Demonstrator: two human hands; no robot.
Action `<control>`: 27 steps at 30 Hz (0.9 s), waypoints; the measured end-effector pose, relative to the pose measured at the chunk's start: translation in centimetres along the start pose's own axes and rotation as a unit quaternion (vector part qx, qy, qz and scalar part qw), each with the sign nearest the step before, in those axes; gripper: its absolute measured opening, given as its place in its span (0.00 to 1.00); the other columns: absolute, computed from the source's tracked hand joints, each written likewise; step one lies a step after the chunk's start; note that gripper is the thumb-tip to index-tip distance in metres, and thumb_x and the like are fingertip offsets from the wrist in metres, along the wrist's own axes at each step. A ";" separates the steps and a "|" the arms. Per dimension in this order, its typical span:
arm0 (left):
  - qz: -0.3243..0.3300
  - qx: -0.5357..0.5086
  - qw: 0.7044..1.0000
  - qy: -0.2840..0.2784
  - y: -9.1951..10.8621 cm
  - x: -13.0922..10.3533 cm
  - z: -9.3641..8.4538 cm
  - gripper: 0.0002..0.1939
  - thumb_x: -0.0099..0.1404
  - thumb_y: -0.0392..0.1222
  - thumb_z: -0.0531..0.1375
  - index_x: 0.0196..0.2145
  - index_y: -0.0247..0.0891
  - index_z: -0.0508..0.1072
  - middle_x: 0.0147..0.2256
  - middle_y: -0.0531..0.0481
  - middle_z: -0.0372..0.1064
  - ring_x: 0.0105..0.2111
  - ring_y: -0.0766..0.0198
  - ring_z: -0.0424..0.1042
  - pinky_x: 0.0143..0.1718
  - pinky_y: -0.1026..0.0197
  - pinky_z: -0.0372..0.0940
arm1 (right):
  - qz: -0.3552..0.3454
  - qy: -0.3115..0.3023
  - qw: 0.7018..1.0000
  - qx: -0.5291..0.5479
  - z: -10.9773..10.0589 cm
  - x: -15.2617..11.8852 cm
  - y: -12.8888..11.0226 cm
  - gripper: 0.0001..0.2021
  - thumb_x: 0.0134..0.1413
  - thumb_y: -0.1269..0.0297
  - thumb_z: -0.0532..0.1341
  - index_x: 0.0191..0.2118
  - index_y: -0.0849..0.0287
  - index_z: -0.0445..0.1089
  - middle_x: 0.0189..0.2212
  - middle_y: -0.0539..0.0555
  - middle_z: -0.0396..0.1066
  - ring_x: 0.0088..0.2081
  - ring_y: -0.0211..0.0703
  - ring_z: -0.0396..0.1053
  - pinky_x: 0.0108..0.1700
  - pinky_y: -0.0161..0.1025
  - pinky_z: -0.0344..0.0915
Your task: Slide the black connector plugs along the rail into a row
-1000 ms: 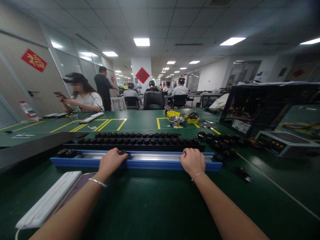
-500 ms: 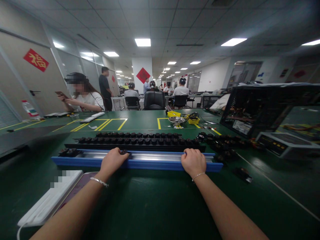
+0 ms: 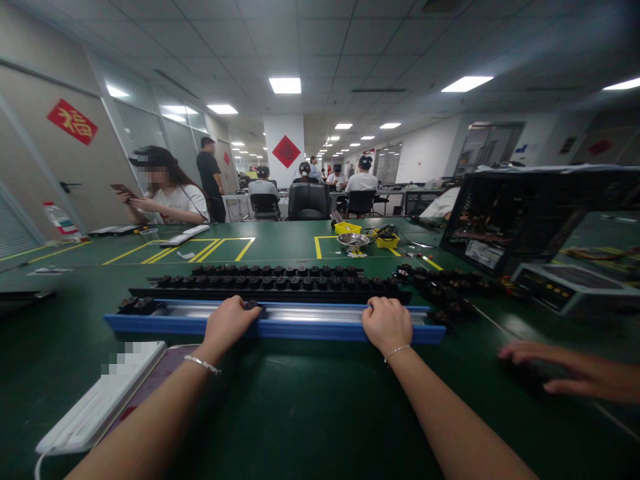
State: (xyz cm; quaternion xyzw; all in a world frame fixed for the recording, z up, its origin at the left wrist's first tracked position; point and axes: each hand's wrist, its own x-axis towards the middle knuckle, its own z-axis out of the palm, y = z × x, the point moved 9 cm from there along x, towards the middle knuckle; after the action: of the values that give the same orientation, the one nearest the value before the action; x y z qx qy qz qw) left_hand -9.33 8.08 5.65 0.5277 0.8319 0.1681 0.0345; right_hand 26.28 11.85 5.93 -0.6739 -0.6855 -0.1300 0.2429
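Observation:
A long blue rail (image 3: 310, 331) with a silver channel lies across the green table in front of me. My left hand (image 3: 231, 325) is closed over the channel, left of its middle, with a small black part (image 3: 251, 305) between its fingers. Farther right, my right hand (image 3: 389, 325) curls its fingers over the rail and grips it. Two more black parts (image 3: 137, 305) sit at the rail's left end. Just behind it stands a black rail (image 3: 280, 294) lined with several similar parts. My palms and fingertips are mostly hidden.
Another person's hand (image 3: 575, 370) reaches in from the right over a dark object. Loose black parts (image 3: 443, 283), a power supply (image 3: 575, 293) and an open computer case (image 3: 500, 227) lie right. A metal bowl (image 3: 353, 241) stands behind; a white power strip (image 3: 105, 400) lies front left.
My left hand and the black part have shifted slightly right. Another person's hand has come in from the right, and the loose part lying there is gone from its spot. A dark panel at left has drawn back.

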 end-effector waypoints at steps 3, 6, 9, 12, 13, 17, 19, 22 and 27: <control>-0.007 0.002 1.000 -0.003 -0.1 0.0 0.0 0.20 0.50 0.58 0.53 0.30 0.39 0.68 0.33 0.43 0.72 0.35 0.53 0.70 0.29 0.58 0.57 | 0.001 -0.004 1.000 -0.001 0.0 0.0 0.0 0.10 0.51 0.65 0.52 0.33 0.56 0.70 0.34 0.53 0.71 0.40 0.45 0.62 0.40 0.40 0.49; -0.011 0.003 1.000 -0.005 -0.1 0.0 0.0 0.19 0.50 0.58 0.53 0.30 0.39 0.68 0.33 0.43 0.72 0.34 0.53 0.70 0.29 0.59 0.57 | 0.000 -0.007 1.000 -0.002 0.0 0.0 0.0 0.10 0.52 0.65 0.52 0.33 0.56 0.70 0.34 0.53 0.71 0.41 0.45 0.62 0.40 0.40 0.49; -0.007 0.000 1.000 -0.005 -0.1 0.0 -0.1 0.19 0.51 0.57 0.53 0.29 0.39 0.68 0.33 0.43 0.72 0.35 0.53 0.71 0.28 0.59 0.57 | -0.001 -0.011 1.000 -0.004 0.0 -0.1 -0.1 0.10 0.52 0.65 0.51 0.34 0.56 0.70 0.34 0.54 0.71 0.41 0.45 0.61 0.40 0.40 0.49; -0.003 0.001 1.000 -0.003 0.0 0.0 0.0 0.19 0.51 0.57 0.53 0.29 0.39 0.68 0.33 0.42 0.73 0.35 0.53 0.71 0.28 0.58 0.58 | 0.001 -0.015 1.000 -0.008 -0.1 -0.1 -0.1 0.11 0.52 0.65 0.51 0.34 0.56 0.70 0.35 0.54 0.71 0.41 0.45 0.61 0.40 0.40 0.49; -0.003 0.003 1.000 -0.002 0.0 0.0 0.0 0.19 0.51 0.57 0.53 0.30 0.38 0.68 0.34 0.42 0.73 0.35 0.53 0.71 0.29 0.58 0.58 | 0.002 -0.017 1.000 -0.011 -0.1 -0.1 -0.1 0.10 0.52 0.65 0.51 0.34 0.56 0.70 0.35 0.54 0.71 0.42 0.45 0.61 0.40 0.40 0.49; -0.003 0.006 1.000 -0.002 0.0 0.1 0.1 0.19 0.52 0.57 0.53 0.30 0.38 0.68 0.34 0.42 0.73 0.36 0.53 0.71 0.29 0.58 0.58 | 0.001 -0.016 1.000 -0.012 -0.1 -0.1 -0.1 0.10 0.52 0.65 0.52 0.34 0.56 0.70 0.35 0.54 0.71 0.41 0.45 0.61 0.40 0.40 0.49; -0.004 0.007 1.000 -0.004 -0.1 0.1 0.1 0.19 0.52 0.57 0.53 0.30 0.38 0.68 0.34 0.42 0.73 0.36 0.53 0.71 0.29 0.58 0.58 | 0.002 -0.015 1.000 -0.008 -0.1 -0.1 -0.1 0.10 0.52 0.65 0.52 0.34 0.56 0.71 0.35 0.54 0.71 0.41 0.45 0.61 0.40 0.40 0.49; -0.002 0.009 1.000 -0.004 0.0 0.1 0.1 0.19 0.52 0.57 0.53 0.31 0.38 0.69 0.34 0.42 0.72 0.36 0.53 0.71 0.29 0.58 0.58 | 0.005 -0.015 1.000 -0.002 -0.1 0.0 -0.1 0.10 0.52 0.65 0.52 0.34 0.57 0.71 0.35 0.55 0.71 0.41 0.45 0.61 0.40 0.40 0.49; 0.002 0.007 1.000 0.002 0.0 0.0 0.1 0.19 0.52 0.57 0.52 0.30 0.39 0.68 0.33 0.43 0.72 0.35 0.53 0.70 0.29 0.58 0.58 | 0.005 -0.013 1.000 0.000 0.0 0.0 0.0 0.10 0.52 0.65 0.52 0.34 0.56 0.71 0.34 0.54 0.71 0.41 0.46 0.61 0.40 0.40 0.49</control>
State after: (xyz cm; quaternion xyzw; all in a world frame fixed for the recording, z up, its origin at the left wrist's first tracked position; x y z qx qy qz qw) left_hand -9.31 8.09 5.59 0.5296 0.8320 0.1628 0.0289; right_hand 26.24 11.84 5.91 -0.6789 -0.6854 -0.1196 0.2345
